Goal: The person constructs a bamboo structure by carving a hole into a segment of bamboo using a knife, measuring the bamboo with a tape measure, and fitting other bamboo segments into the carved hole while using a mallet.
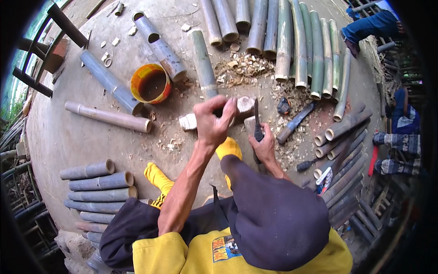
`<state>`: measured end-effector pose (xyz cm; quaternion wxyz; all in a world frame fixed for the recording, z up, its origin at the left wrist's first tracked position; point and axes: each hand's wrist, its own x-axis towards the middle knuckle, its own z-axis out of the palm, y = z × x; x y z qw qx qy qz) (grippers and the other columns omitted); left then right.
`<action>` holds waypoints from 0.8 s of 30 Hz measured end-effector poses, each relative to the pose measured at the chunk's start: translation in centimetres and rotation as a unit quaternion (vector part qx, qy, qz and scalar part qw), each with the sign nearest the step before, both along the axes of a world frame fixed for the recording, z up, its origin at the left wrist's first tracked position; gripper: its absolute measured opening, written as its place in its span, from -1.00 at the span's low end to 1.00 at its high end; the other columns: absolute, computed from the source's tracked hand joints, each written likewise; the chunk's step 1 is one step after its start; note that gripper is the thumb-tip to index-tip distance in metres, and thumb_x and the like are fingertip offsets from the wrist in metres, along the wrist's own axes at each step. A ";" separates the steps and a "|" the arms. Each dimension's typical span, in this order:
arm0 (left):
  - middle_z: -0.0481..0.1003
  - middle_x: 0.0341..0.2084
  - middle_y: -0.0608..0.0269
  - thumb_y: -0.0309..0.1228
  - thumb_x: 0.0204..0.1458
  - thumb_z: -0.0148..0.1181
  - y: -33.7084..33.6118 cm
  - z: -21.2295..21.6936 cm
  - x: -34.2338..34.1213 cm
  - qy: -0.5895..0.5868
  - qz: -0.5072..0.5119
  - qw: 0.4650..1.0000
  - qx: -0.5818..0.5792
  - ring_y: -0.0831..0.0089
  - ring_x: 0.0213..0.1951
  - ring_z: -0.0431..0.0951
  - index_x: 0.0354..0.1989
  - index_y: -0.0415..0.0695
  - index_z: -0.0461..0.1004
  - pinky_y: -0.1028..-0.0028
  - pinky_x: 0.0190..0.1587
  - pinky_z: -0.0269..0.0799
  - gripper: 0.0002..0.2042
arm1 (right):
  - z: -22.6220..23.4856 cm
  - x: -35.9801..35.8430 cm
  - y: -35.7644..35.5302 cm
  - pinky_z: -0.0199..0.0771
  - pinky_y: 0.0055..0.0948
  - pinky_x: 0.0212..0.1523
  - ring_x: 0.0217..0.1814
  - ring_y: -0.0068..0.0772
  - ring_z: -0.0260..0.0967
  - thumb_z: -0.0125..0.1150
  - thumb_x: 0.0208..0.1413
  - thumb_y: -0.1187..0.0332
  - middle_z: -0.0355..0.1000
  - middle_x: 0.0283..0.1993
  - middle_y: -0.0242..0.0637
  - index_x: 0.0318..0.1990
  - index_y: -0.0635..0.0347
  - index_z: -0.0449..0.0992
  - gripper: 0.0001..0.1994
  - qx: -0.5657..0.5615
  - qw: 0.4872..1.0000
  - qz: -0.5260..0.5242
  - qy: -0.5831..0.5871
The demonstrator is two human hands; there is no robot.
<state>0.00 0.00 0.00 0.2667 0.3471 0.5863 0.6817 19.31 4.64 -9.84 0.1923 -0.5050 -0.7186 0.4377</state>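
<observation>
My left hand is closed in a fist above a pale wooden block. What its fingers hold, if anything, is hidden. A green-grey bamboo tube runs away from that fist, its near end out of sight behind the knuckles. In my right hand is a knife with a dark wrapped handle, its narrow dark blade pointing away from me. Beside the blade show a rough pale wood end and a smaller wood piece. My yellow-socked foot is just below them.
Ahead stands a row of bamboo tubes; more are stacked at left and right. An orange-yellow bucket holds dark liquid. Wood chips, a tape measure and a sheathed blade lie around. Other people's legs show at right.
</observation>
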 end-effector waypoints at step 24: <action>0.49 -0.55 0.16 -0.22 0.08 0.09 -12.9 -7.2 -12.0 -0.203 0.292 0.890 -0.285 0.37 -0.49 0.51 -0.41 -0.29 0.47 0.47 -0.39 0.43 -0.69 | -0.4 -1.1 0.9 0.34 -0.53 -0.51 -0.56 -0.59 0.28 0.07 0.05 0.39 0.28 -0.48 -0.37 0.07 0.27 0.25 -0.59 -0.126 0.985 0.059 0.099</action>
